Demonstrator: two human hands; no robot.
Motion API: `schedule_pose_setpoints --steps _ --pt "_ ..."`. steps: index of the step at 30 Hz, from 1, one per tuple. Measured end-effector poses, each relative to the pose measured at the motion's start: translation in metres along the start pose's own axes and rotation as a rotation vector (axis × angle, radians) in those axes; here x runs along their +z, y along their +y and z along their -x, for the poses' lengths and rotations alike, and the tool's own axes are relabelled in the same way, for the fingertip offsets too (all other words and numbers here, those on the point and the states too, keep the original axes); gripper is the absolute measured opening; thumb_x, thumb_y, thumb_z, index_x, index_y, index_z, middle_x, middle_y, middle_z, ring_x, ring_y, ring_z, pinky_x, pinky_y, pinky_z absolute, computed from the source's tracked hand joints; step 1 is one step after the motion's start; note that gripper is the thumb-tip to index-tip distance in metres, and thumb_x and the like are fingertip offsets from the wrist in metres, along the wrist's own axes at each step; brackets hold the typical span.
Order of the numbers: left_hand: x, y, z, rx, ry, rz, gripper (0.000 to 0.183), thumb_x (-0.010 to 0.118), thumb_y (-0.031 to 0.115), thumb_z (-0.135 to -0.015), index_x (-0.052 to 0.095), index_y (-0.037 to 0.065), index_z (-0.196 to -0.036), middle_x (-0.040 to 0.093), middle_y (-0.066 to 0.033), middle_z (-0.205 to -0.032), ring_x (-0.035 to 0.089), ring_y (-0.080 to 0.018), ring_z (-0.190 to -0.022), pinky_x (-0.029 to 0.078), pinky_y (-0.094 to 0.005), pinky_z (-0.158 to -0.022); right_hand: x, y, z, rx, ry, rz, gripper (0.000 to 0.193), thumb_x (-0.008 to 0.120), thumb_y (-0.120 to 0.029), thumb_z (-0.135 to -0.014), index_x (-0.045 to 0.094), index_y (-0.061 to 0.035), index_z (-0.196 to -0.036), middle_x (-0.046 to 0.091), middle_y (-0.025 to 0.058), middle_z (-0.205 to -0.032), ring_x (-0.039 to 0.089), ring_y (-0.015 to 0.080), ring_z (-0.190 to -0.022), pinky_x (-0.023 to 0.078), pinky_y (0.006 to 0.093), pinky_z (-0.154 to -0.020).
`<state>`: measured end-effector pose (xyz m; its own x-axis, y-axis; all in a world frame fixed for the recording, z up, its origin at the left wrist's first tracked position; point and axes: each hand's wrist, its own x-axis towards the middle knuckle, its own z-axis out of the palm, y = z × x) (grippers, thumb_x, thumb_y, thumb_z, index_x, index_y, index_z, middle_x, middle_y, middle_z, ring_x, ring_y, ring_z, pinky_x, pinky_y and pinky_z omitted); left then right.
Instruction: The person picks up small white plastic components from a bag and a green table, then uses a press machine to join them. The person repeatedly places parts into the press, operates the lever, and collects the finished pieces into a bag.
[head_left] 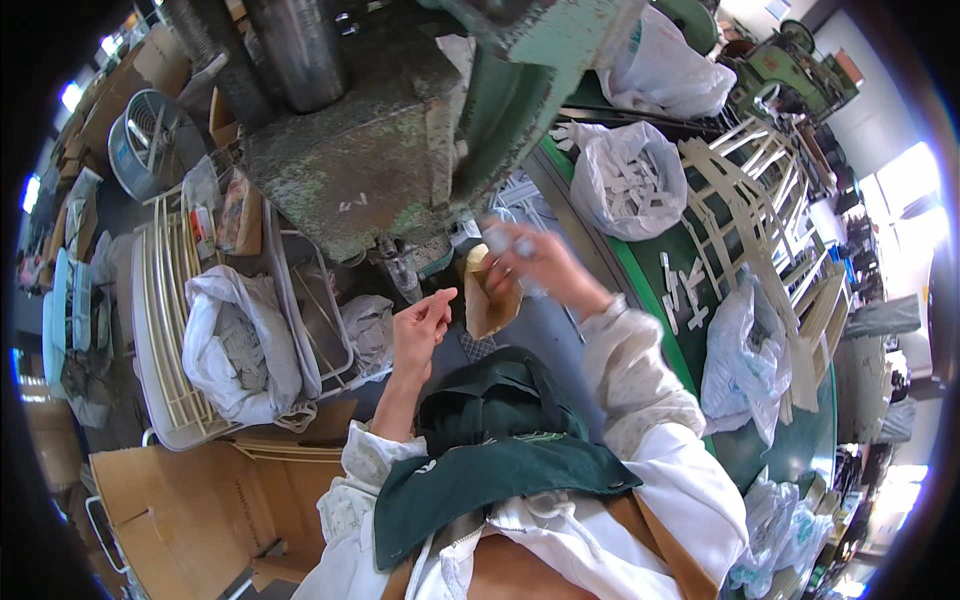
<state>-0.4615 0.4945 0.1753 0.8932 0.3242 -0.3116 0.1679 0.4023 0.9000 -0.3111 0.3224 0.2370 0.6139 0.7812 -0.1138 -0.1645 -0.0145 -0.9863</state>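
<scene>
A large worn green press (350, 180) stands before me, with metal tooling (400, 272) under its block. My left hand (422, 332) is raised just below the tooling, fingers curled and index and thumb close together; whether anything is between them is hidden. My right hand (545, 265) is blurred by motion, its bent fingers around something small and pale grey that I cannot make out. Directly below that hand is an open brown cardboard box (492, 308), with something pale yellow (477, 255) at its upper edge. A dark green apron (500, 485) covers my front.
On the left, a white sack (245, 350) of grey pieces rests among pale curved frames (160, 330), above a large open carton (190, 500). To the right, a green table (690, 330) carries a bag of flat pieces (630, 180), loose strips (682, 290) and a plastic bag (745, 360).
</scene>
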Motion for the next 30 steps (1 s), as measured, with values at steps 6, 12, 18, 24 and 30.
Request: schedule_pose_setpoints --steps 6,12,18,24,30 --pt "0.012 0.009 -0.011 0.214 0.204 0.177 0.024 0.059 0.024 -0.094 0.066 0.003 -0.083 0.046 0.0077 -0.062 0.032 -0.0011 -0.051 0.023 -0.0199 -0.046 0.072 0.009 -0.028 -0.232 -0.042 0.330 0.031 0.053 -0.005 -0.094 0.053 0.0037 -0.123 0.064 0.0096 -0.082 0.061 0.0104 -0.070 0.052 0.0238 -0.065" --pt "-0.005 0.028 -0.019 0.302 0.379 0.050 0.023 0.062 0.016 -0.091 0.064 0.002 -0.074 0.044 0.0077 -0.057 0.032 -0.0001 -0.050 0.021 -0.0201 -0.045 0.059 0.016 -0.060 0.252 -0.050 0.120 0.021 0.045 -0.012 -0.098 0.055 0.0033 -0.107 0.066 0.0084 -0.075 0.065 0.0154 -0.065 0.053 0.0284 -0.059" --pt "0.005 0.014 -0.029 0.285 0.361 0.174 0.023 0.064 0.016 -0.089 0.060 0.005 -0.068 0.040 0.0094 -0.055 0.031 0.0008 -0.048 0.019 -0.0193 -0.043 0.035 0.105 -0.152 -0.085 0.170 1.057 0.022 0.046 -0.014 -0.097 0.056 0.0024 -0.108 0.065 0.0088 -0.081 0.064 0.0161 -0.070 0.051 0.0291 -0.064" --pt "0.000 -0.014 -0.032 0.295 0.531 0.109 0.022 0.063 0.016 -0.088 0.061 0.005 -0.069 0.043 0.0086 -0.056 0.032 0.0000 -0.046 0.020 -0.0197 -0.043 0.039 0.111 -0.162 -0.047 0.133 1.191 0.023 0.046 -0.015 -0.097 0.057 0.0015 -0.109 0.064 0.0091 -0.086 0.062 0.0169 -0.075 0.050 0.0297 -0.068" --pt "-0.078 -0.008 -0.011 0.419 0.783 -0.392 0.027 0.070 0.030 -0.083 0.069 0.004 -0.075 0.047 0.0081 -0.057 0.040 -0.0025 -0.052 0.029 -0.0236 -0.046 0.025 0.111 -0.159 -0.034 0.149 1.221 0.024 0.047 -0.016 -0.096 0.057 0.0006 -0.111 0.063 0.0095 -0.092 0.061 0.0176 -0.080 0.048 0.0303 -0.072"
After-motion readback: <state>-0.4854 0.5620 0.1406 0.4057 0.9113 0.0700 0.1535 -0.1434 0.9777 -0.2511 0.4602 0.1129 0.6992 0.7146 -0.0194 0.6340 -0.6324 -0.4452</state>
